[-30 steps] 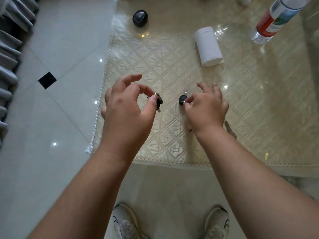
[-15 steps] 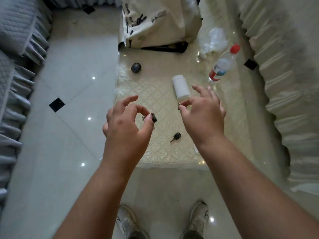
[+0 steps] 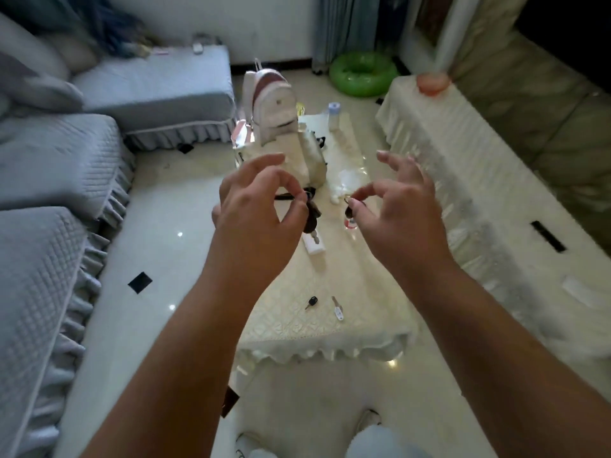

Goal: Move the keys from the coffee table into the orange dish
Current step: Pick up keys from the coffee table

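1. The left hand is raised over the coffee table, thumb and forefinger pinched on a dark key bunch that hangs below the fingertips; the other fingers are spread.
2. The right hand is raised at 3 o'clock from the left one, apart from it, thumb and forefinger pinched on a single dark-headed key; its other fingers fan out wide.
3. Two more keys lie on the table's cloth near its near edge, at 6 o'clock from the hands: a black-headed key and, just beside it at 3 o'clock, a pale key. They do not touch.
4. The orange dish sits on the far corner of the cream-covered couch, at 1 o'clock from the right hand and well apart from every key. Its inside cannot be seen.
5. A white cylinder lies on the table just below the hanging bunch; a bottle is partly hidden behind the right hand's key.
6. A backpack stands upright at the table's far end, at 12 o'clock from the left hand.
7. A green ring lies on the floor beyond the table.
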A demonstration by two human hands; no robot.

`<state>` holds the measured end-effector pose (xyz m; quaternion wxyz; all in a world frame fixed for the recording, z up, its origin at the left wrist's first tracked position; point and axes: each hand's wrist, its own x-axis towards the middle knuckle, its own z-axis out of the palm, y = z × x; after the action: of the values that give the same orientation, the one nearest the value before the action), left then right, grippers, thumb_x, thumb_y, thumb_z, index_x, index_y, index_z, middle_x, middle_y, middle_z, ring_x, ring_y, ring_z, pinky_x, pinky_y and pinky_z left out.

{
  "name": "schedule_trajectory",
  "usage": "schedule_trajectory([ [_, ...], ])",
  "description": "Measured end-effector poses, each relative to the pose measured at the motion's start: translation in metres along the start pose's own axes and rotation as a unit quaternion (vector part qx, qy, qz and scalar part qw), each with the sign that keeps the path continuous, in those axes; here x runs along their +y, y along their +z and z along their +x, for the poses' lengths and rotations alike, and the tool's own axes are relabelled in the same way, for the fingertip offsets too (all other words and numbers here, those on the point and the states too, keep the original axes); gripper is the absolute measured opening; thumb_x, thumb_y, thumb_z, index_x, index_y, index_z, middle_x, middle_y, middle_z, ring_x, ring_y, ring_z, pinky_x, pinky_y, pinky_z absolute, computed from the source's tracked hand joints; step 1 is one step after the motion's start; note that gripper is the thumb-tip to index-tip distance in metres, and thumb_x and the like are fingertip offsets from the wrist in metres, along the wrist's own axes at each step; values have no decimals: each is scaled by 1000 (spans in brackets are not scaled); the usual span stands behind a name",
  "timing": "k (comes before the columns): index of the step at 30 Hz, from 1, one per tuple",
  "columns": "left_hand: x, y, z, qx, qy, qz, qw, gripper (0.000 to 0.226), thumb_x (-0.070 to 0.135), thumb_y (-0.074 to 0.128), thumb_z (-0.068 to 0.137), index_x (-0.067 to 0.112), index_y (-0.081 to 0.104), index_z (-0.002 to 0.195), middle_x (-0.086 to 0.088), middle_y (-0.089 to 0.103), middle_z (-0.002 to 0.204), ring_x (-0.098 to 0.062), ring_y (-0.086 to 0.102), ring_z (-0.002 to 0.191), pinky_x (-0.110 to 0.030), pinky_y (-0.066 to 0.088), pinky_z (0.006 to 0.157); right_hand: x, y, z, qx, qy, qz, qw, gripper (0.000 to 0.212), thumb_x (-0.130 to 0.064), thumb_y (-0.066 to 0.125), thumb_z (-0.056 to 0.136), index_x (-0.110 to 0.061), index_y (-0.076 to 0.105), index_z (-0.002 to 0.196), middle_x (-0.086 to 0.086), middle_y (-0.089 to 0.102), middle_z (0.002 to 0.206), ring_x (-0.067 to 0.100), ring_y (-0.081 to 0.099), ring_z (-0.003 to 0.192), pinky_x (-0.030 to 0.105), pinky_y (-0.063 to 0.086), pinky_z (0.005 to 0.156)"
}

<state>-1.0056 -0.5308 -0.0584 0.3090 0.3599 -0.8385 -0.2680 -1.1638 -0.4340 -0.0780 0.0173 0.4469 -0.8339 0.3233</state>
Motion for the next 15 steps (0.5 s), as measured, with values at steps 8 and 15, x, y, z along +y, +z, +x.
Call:
schedule_trajectory([
  [8,68,-64,4,6,58,10,998,5,34,65,87,35,61,90,19,49,133,-16,38,132,-52,35,104,-39,-109,-4,54,-14,-28,998,6,-33,72,84,-31,73,89,1,41,151,27,19,145,38,14,115],
  [15,61,-93,7,-24,124,-19,992,6,33,66,86,36,62,89,22,47,134,-16,37,132,-54,36,103,-72,-126,-31,107,34,-62,992,3,-30,73,84,-29,73,87,0,40,152,25,18,147,35,13,108],
])
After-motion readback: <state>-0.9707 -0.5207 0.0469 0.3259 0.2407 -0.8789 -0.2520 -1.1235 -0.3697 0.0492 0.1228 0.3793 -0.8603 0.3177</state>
